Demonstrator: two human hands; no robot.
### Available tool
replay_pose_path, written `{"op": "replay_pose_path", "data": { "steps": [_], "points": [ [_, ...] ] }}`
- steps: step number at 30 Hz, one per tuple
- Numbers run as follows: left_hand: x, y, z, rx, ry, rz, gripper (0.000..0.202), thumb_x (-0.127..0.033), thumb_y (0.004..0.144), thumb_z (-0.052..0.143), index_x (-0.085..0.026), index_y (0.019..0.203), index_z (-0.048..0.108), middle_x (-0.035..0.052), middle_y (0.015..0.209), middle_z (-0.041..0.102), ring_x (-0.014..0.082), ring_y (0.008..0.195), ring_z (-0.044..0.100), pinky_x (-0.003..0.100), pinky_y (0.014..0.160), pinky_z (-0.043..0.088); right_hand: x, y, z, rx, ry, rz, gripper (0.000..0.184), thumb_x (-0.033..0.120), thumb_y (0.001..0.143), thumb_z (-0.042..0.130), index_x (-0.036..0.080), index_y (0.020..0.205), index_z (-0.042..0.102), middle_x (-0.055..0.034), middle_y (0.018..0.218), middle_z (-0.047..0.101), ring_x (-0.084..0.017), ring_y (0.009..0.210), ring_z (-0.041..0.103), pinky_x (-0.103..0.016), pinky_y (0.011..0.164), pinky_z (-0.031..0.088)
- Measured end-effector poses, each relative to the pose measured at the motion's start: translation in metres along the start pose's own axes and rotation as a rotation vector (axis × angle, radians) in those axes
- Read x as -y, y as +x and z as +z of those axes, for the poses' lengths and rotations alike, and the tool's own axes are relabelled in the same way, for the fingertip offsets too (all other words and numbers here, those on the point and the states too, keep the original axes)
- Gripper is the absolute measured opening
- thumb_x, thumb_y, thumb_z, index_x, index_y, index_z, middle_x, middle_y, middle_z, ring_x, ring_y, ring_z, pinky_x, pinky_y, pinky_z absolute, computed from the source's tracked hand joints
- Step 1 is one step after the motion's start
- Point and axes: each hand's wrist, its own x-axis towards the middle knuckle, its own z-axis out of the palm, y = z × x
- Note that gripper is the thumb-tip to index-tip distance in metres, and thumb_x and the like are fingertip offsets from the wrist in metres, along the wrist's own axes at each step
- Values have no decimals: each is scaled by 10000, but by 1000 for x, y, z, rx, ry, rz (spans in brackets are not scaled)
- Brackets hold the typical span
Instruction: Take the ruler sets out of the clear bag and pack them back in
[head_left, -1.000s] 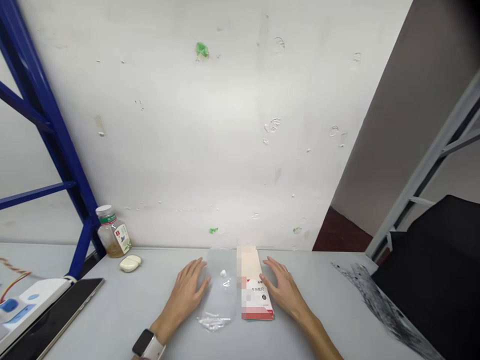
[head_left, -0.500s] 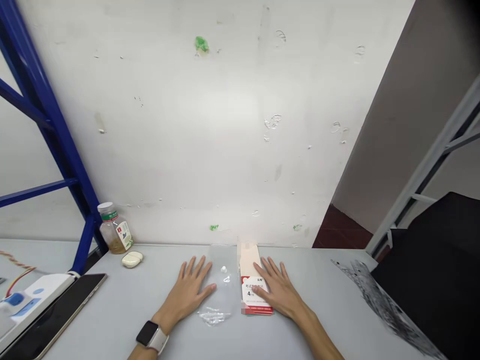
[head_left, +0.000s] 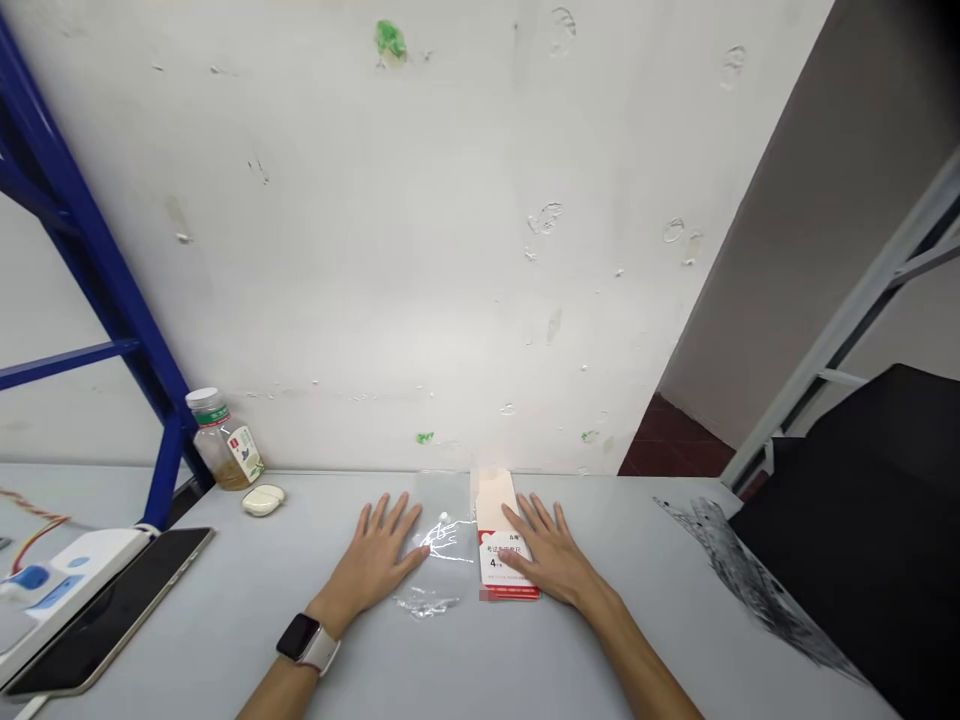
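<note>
A clear plastic bag (head_left: 448,570) lies flat on the grey table top (head_left: 225,620), a white lump showing through its upper part. Just right of it lies a cream paper packet with a red-and-white printed end (head_left: 495,510). My left hand (head_left: 371,560) rests palm down with its fingers spread, the fingertips reaching the bag's left side. My right hand (head_left: 544,555) lies flat with its fingers spread and partly covers the packet's lower right. Neither hand grips anything. A smartwatch (head_left: 307,643) sits on my left wrist.
A labelled glass jar (head_left: 223,445) and a small white case (head_left: 262,500) stand at the back left, near a blue metal shelf frame (head_left: 101,280). A black tablet (head_left: 112,610) and white power strip (head_left: 71,570) lie left. A black object (head_left: 847,530) sits right.
My hands have flattened, with fingers spread wider, and my right hand has moved from the packet's edge onto it. The whole scene has shifted upward in view.
</note>
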Motion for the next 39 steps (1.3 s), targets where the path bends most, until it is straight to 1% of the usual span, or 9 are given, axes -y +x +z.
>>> {"op": "replay_pose_path", "data": {
  "steps": [3, 6, 8, 11, 15, 18, 23, 31, 39],
  "points": [
    [0, 0, 1, -22, 2, 8, 659, -641, 918, 374, -310, 1487, 342, 51, 1575, 302, 361, 1454, 189, 561, 1156, 142, 0, 0, -1, 6, -8, 6, 746, 720, 892, 273, 346, 1525, 146, 43, 1621, 23, -262, 1490, -53, -514, 1187, -81],
    [-2, 1, -1, -2, 6, -5, 664, -647, 915, 373, -302, 1482, 357, 50, 1576, 301, 365, 1454, 186, 559, 1158, 138, 1, -1, -2, 3, -8, 8, 755, 728, 886, 274, 340, 1524, 166, 34, 1622, 32, -263, 1491, -50, -507, 1187, -86],
    [-3, 1, -2, 16, 14, -9, 673, -653, 917, 357, -295, 1487, 348, 52, 1580, 289, 368, 1456, 174, 562, 1158, 134, 1, -1, -2, 4, -9, 9, 766, 737, 882, 262, 333, 1526, 165, 26, 1623, 28, -262, 1491, -49, -510, 1186, -84],
    [-3, 1, -1, 10, 36, 0, 673, -658, 922, 336, -301, 1492, 332, 49, 1581, 290, 362, 1455, 181, 562, 1158, 135, 1, -1, -2, 10, -22, 5, 774, 740, 883, 234, 325, 1530, 146, 20, 1623, 16, -254, 1491, -54, -514, 1187, -78],
    [-1, 1, 1, -1, 82, 15, 676, -668, 925, 316, -314, 1501, 305, 36, 1579, 297, 343, 1456, 193, 548, 1159, 161, 2, -1, -4, 39, -58, 15, 777, 741, 884, 210, 327, 1534, 111, 37, 1622, -22, -249, 1489, -78, -497, 1189, -82],
    [-1, 1, 0, 16, 87, 11, 694, -676, 924, 302, -307, 1511, 276, 28, 1590, 263, 342, 1462, 170, 548, 1161, 163, 3, -1, -5, 53, -59, 22, 778, 743, 882, 193, 331, 1535, 97, 50, 1620, -39, -250, 1487, -91, -485, 1186, -94],
    [-3, 1, -6, 59, 51, 4, 720, -681, 924, 292, -285, 1523, 243, 22, 1599, 226, 347, 1468, 132, 556, 1166, 146, 2, -2, -5, 44, -19, 23, 802, 763, 869, 202, 322, 1534, 126, 37, 1622, -18, -239, 1487, -95, -488, 1184, -100],
    [-6, -1, -10, 67, 27, 8, 700, -668, 930, 296, -307, 1526, 225, -15, 1591, 252, 359, 1467, 125, 551, 1168, 141, 1, -1, -4, 27, 2, 15, 785, 745, 882, 217, 311, 1533, 146, 38, 1622, 6, -240, 1490, -74, -480, 1192, -90],
    [-6, -1, -11, 73, 9, 4, 702, -667, 932, 296, -298, 1525, 230, -3, 1592, 249, 363, 1466, 121, 575, 1164, 143, 2, 1, -3, 18, 1, 22, 741, 720, 900, 179, 330, 1530, 154, 61, 1616, 92, -244, 1494, -39, -504, 1191, -80]
  ]
}}
